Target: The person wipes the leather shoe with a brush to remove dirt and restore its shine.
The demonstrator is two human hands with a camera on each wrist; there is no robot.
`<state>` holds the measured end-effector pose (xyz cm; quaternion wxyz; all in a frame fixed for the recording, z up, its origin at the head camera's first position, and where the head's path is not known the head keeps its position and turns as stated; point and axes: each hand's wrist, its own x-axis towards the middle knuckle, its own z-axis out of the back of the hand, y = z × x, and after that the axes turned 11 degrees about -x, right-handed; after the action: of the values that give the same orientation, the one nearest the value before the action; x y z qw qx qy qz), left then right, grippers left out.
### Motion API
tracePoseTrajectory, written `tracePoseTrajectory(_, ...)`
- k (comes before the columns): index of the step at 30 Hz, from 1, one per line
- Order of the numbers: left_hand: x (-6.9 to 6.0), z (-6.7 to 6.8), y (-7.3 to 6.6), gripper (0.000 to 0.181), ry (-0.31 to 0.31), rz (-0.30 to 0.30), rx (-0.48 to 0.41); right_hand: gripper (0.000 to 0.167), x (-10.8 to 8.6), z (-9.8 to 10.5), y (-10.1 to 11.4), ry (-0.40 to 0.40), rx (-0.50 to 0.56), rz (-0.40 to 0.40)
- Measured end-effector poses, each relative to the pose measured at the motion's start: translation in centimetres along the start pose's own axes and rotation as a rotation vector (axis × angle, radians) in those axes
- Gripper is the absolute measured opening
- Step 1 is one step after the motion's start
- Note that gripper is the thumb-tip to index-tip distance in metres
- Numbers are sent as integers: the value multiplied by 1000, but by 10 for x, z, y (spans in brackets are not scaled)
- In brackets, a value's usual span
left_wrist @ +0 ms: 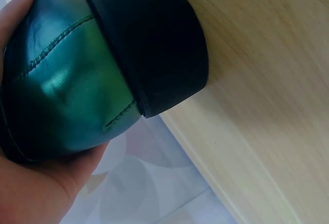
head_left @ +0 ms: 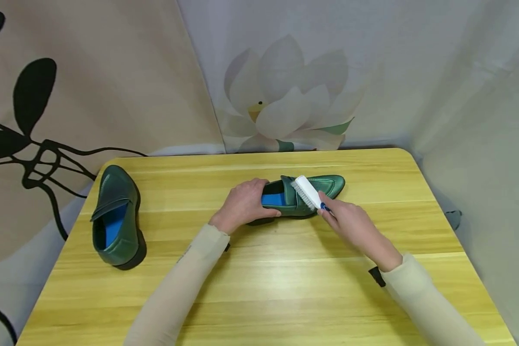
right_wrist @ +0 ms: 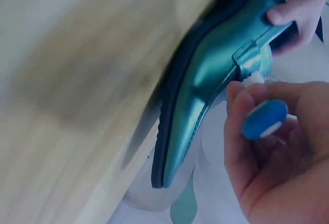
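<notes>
A green loafer (head_left: 324, 183) with a blue insole lies on the table, its toe pointing right in the head view. My left hand (head_left: 247, 202) grips it round the heel; the left wrist view shows the shiny heel (left_wrist: 72, 85) and dark sole close up. In my right hand (head_left: 354, 223) is a white brush (head_left: 309, 191) with a blue-and-white handle. Its bristles meet the strap across the top of the loafer. From the right wrist, the blue handle end (right_wrist: 264, 119) sticks out of the curled fingers, which hide most of the brush.
A second green loafer (head_left: 117, 216) stands at the table's left side, toe away from me. The wooden table (head_left: 285, 298) ends at a back edge against a pale curtain (head_left: 415, 72) printed with a flower and dark leaves.
</notes>
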<state>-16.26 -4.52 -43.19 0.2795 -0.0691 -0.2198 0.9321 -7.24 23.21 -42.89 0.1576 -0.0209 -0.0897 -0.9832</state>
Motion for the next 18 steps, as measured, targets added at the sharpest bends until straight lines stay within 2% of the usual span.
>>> tracePoseTrajectory(4,0,1,0,96,4,0,1,54,-24,2,2,-20,-32,60)
tracePoseTrajectory(8,-2,1,1,96,-2,5,5,53,-33,0,2,-37,-39,84)
tracePoseTrajectory(13,-1,1,1,96,2,-2,-1,51,-25,-6,0,-92,-15,50)
tracePoseTrajectory(18,1,-1,0,96,-1,-2,-8,51,-1,-9,-1,-97,37,-20)
